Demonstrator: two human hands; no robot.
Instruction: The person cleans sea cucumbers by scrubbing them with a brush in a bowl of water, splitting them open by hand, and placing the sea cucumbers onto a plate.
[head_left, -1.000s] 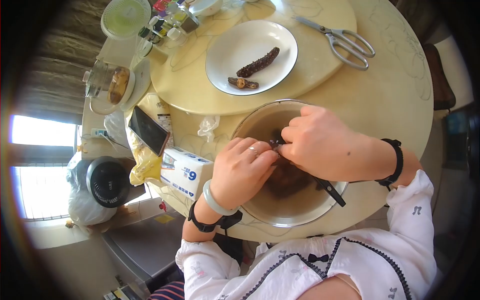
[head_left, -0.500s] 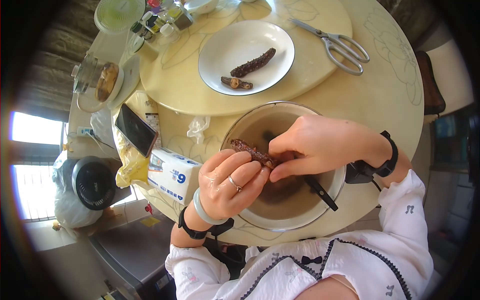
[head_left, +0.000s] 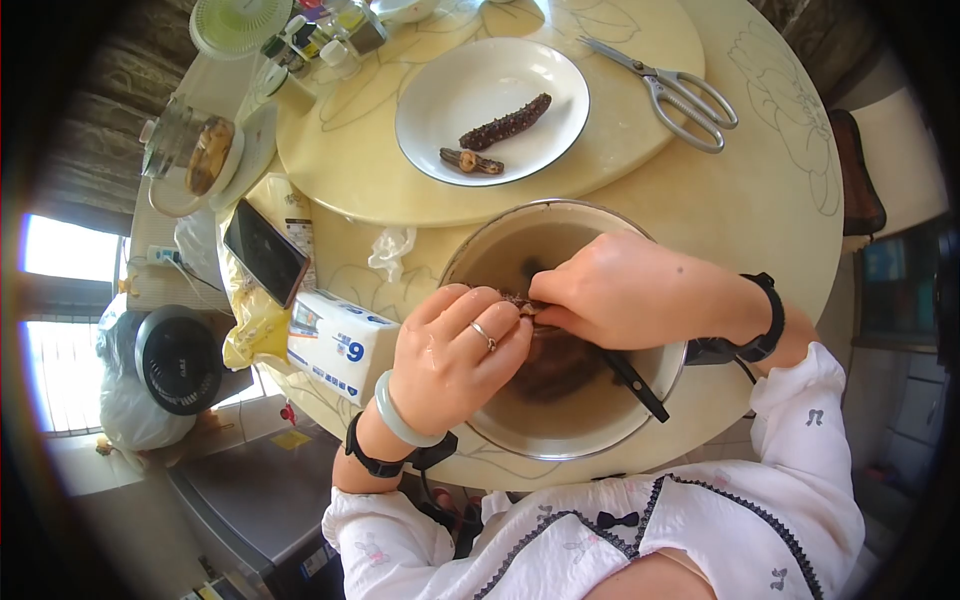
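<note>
A dark, bumpy sea cucumber (head_left: 524, 306) is mostly hidden behind the fingers of my left hand (head_left: 455, 350), which are wrapped round it. At its end, the thumb and fingers of my right hand (head_left: 605, 298) are pinched together on it. Both hands are above a white basin (head_left: 565, 449) of cloudy brownish water. Dark shapes, blurred by the water, lie in the basin, and a black handle (head_left: 637, 385) sticks out over its right rim. Beyond it, a white plate (head_left: 440, 105) bears another spiny sea cucumber (head_left: 508, 123) and a smaller brown piece (head_left: 472, 161).
Metal scissors (head_left: 680, 90) lie right of the plate on the round raised board. To the left are a phone (head_left: 266, 252), a tissue pack (head_left: 340, 345) and a crumpled plastic scrap (head_left: 391, 253). Small jars (head_left: 290, 88) and a glass pot (head_left: 208, 155) stand farther back.
My left hand has turned and closed further over the sea cucumber, so less of it shows. My right hand has shifted slightly left, still pinching its end.
</note>
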